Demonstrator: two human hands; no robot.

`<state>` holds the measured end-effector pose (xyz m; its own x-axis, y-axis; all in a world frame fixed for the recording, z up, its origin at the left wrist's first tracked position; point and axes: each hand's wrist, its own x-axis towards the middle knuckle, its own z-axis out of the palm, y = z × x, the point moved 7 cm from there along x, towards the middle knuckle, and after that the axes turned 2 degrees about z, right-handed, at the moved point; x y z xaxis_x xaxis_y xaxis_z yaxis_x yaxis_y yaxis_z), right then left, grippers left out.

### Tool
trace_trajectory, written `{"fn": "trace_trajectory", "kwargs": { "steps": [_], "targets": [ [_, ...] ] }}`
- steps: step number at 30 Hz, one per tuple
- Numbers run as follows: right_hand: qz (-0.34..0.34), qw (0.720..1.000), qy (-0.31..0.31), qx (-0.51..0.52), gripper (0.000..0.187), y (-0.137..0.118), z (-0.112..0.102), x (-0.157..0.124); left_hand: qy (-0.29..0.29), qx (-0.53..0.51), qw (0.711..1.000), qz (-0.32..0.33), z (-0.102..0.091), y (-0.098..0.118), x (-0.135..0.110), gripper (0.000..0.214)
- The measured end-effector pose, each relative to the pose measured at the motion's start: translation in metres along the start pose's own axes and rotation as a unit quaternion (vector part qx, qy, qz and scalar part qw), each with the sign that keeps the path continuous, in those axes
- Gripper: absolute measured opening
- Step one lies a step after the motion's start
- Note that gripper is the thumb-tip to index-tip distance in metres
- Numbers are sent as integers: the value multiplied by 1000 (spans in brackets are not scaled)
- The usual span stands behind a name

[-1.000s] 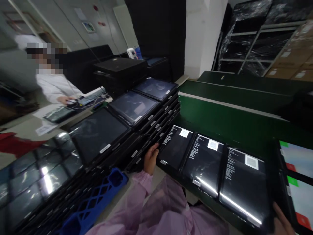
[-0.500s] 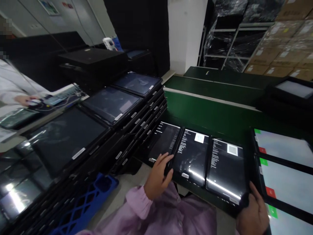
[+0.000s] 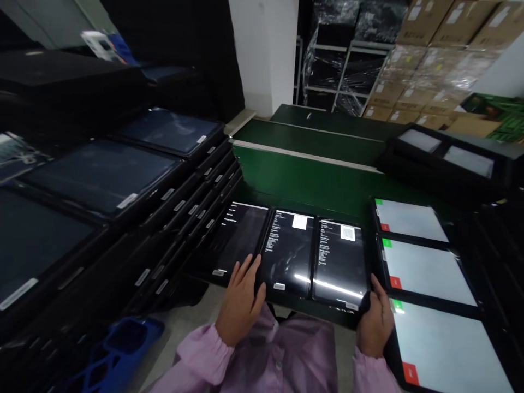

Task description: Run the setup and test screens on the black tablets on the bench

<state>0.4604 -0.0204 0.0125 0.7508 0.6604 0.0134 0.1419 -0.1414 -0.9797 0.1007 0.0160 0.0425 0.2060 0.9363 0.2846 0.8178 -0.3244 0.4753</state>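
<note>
Three black tablets lie side by side on the green table in front of me. The left tablet shows a text menu; the middle tablet and the right tablet show white text with a square code near the top. My left hand, fingers spread, rests its fingertips on the lower right part of the left tablet, its thumb near the middle one. My right hand is curled round the lower right corner of the right tablet; its underside fingers are hidden.
Tall stacks of dark tablets stand at left, above a blue plastic grid piece. To the right lie three tablets with white screens and red and green corner blocks. A raised green ledge runs behind; cartons are stacked beyond.
My view has swung to the right, so the stacks slide left and the white-screen tablets show more fully. The left tablet's menu reads clearer. Both hands stay by the same tablets.
</note>
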Motion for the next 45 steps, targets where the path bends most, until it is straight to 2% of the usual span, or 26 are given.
{"fn": "trace_trajectory", "kwargs": {
  "steps": [7,13,16,18,21,23,26,29,34,37,39,43,45],
  "targets": [
    [10,1000,13,0,47,-6,1,-3,-17,1,1000,10,0,8,0,71],
    [9,1000,21,-6,47,2,-1,1,-52,-77,994,52,6,41,6,55],
    [9,999,21,-31,50,4,-2,4,-24,-137,988,66,3,52,11,49],
    [6,999,4,-47,56,1,0,5,16,-166,984,59,-2,49,17,46],
    [11,997,-8,-69,73,-6,2,5,77,-175,981,42,-11,35,35,43],
    [9,996,-1,-88,77,-11,2,5,95,-152,983,28,-15,21,55,44],
    [-17,995,8,-101,72,-16,3,3,73,-110,991,8,-14,2,92,46],
    [-37,994,14,-102,66,-16,3,1,42,-79,996,11,-8,-8,125,48],
    [-35,995,16,-96,68,-13,3,1,3,-28,999,28,2,-5,150,45],
    [-36,995,19,-93,69,-11,3,1,-9,-17,999,40,5,13,154,42],
    [-46,995,21,-87,69,-10,4,2,-23,-40,996,76,12,37,158,41],
    [-68,995,15,-75,68,-8,4,4,-96,-115,976,156,43,94,168,47],
    [-77,994,12,-71,69,-8,5,4,-127,-123,971,164,59,113,173,48]
  ]
}}
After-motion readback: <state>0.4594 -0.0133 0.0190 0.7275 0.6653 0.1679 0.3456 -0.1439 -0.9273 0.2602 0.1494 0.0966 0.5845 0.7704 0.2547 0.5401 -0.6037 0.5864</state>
